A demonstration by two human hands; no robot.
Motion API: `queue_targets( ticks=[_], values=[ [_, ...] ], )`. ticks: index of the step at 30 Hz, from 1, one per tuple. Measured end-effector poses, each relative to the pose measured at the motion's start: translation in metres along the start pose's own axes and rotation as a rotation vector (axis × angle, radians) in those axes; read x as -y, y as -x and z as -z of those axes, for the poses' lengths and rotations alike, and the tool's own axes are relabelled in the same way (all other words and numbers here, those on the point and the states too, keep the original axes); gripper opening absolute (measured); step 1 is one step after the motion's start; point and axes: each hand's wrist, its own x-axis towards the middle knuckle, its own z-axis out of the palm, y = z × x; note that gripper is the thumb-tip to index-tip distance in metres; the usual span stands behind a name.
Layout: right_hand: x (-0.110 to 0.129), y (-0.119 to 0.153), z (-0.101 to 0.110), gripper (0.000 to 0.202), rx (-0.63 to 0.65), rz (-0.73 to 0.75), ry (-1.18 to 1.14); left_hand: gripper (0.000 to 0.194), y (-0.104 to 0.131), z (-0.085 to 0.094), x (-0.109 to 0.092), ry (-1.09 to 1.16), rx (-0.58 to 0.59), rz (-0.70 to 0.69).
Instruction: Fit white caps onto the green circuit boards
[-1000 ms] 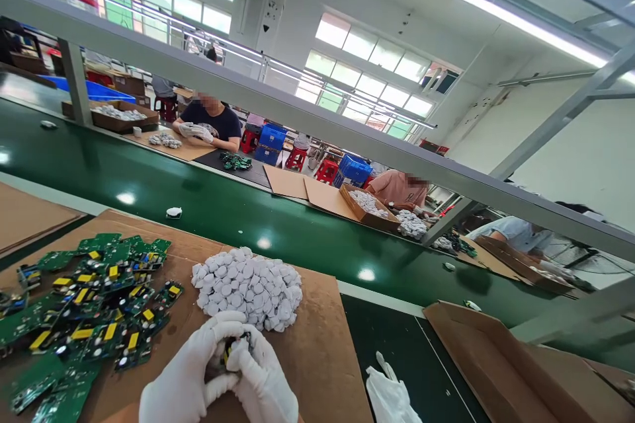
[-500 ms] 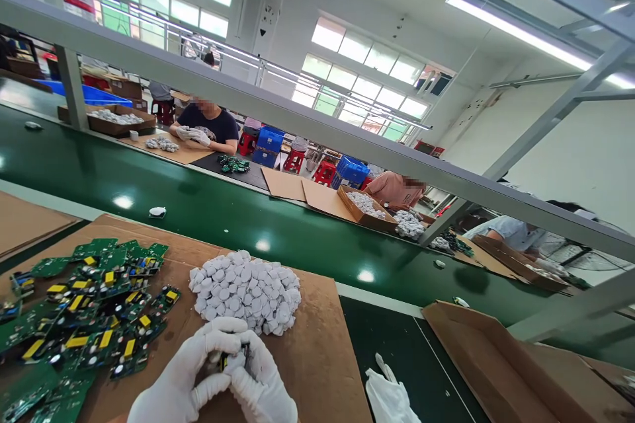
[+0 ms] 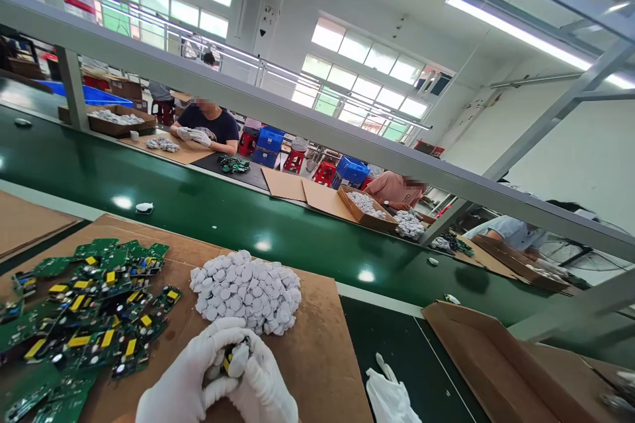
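Note:
White gloves cover both hands. My left hand (image 3: 186, 370) curls round a small circuit board (image 3: 227, 362) with a yellow part on it. Closed on the board's other side is my right hand (image 3: 265, 377), its fingers against a white round pad (image 3: 239, 361) that lies on the board. Most of the board is hidden by the fingers. Just beyond the hands sits a heap of white round pads (image 3: 245, 291) on the brown cardboard (image 3: 317, 344). To the left spreads a pile of green circuit boards (image 3: 94, 304) with yellow and black parts.
A green conveyor belt (image 3: 297, 238) runs across, carrying a few loose pieces. At right lie a white glove (image 3: 389, 396) and an open cardboard box (image 3: 476, 337). A metal rail (image 3: 278, 115) crosses above the belt. Several people sit beyond it, one person (image 3: 213, 125) with white gloves.
My hands have turned a little, so the white pad and yellow part show more. Pieces on the belt have shifted left.

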Motion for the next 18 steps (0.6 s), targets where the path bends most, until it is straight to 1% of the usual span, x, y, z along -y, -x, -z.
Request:
queue_targets(
  ticks=[4,6,13,16,18],
  values=[
    [0.002,0.006,0.007,0.026,-0.026,-0.017,0.017,0.066,0.002,0.001,-0.009,-0.116,0.07,-0.055],
    [0.004,0.009,0.009,0.025,-0.031,-0.031,0.02,0.068,0.002,0.003,-0.01,-0.163,0.094,-0.081],
    [0.012,0.012,0.01,0.025,-0.019,-0.076,-0.002,0.063,0.006,0.004,0.006,-0.373,0.074,-0.228],
    [0.015,0.012,0.008,0.025,-0.02,-0.092,-0.018,0.063,0.007,0.003,0.004,-0.407,0.057,-0.234],
    [0.016,0.012,0.006,0.024,-0.019,-0.101,-0.03,0.061,0.006,0.002,-0.001,-0.37,0.022,-0.205]
  ],
)
